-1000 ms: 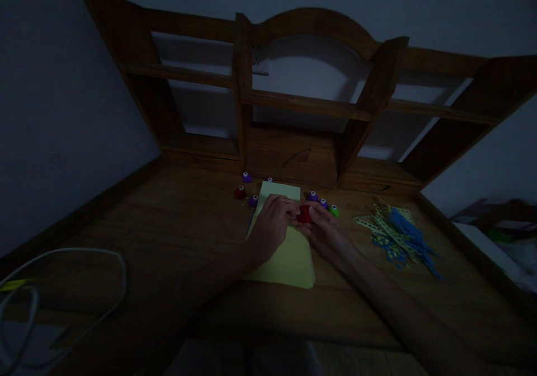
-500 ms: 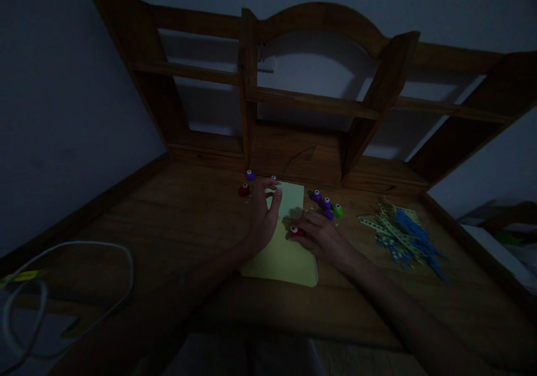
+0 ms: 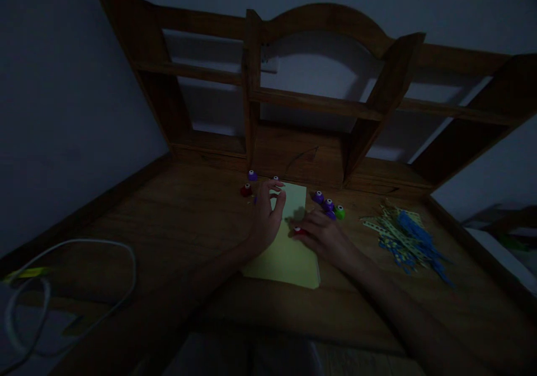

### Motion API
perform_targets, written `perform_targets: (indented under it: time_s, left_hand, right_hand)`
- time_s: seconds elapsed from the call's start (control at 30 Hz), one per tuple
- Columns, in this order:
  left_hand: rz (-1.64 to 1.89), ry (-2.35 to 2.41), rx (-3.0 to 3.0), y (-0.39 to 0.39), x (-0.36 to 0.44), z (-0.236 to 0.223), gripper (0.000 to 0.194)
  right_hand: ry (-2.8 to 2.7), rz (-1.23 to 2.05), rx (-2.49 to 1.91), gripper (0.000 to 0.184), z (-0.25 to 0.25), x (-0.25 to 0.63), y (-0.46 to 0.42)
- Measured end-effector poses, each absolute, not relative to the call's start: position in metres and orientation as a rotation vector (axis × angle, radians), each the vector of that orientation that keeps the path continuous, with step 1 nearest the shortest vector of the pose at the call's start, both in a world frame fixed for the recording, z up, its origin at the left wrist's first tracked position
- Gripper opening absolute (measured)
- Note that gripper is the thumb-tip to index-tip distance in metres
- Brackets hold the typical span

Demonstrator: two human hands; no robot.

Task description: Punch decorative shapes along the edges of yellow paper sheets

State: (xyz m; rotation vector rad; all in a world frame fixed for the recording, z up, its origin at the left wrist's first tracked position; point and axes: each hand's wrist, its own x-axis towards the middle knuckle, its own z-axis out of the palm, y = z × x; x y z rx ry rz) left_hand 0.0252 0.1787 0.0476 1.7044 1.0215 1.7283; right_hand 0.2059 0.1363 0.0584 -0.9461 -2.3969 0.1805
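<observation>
My right hand (image 3: 322,231) is closed around a small red piece (image 3: 299,230) with a white, eye-like round top, held low over the yellow paper (image 3: 289,261). Above the paper's left side is my left hand (image 3: 268,214), its thumb and fingers curved and apart, with nothing visible between them. Beyond the left hand are a red piece (image 3: 246,189) and a purple piece (image 3: 252,175) of the same kind; another white top (image 3: 276,178) shows behind its fingers. Right of the paper are several purple pieces (image 3: 318,197) and a green piece (image 3: 339,212).
A heap of blue and pale yellow strips (image 3: 406,236) lies at the right of the wooden desk (image 3: 180,208). A wooden shelf unit (image 3: 308,102) stands along the back. On the left, a white cable (image 3: 84,240) loops near the edge. The light is dim.
The whole view has shifted slightly. Both hands keep nearly the same pose over the paper, and the red piece stays in my right hand, slightly more covered by the fingers.
</observation>
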Motion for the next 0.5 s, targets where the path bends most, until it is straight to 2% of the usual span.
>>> perform_targets:
  time_s: [0.17, 0.33, 0.5]
  left_hand:
    - [1.741, 1.059, 1.692, 0.1814, 0.0246, 0.0446, 0.015]
    - [1.733, 1.059, 1.700, 0.1824, 0.0242, 0.0436, 0.016]
    - [1.719, 1.071, 1.692, 0.1835, 0.0242, 0.0425, 0.016]
  right_hand:
    - [-2.281, 0.183, -1.055, 0.038, 0.0643, 0.2066, 0.1340]
    - [-2.340, 0.271, -1.010, 0.014, 0.0615, 0.2063, 0.1352]
    - [-2.253, 0.279, -1.011, 0.017, 0.0564, 0.2065, 0.1382]
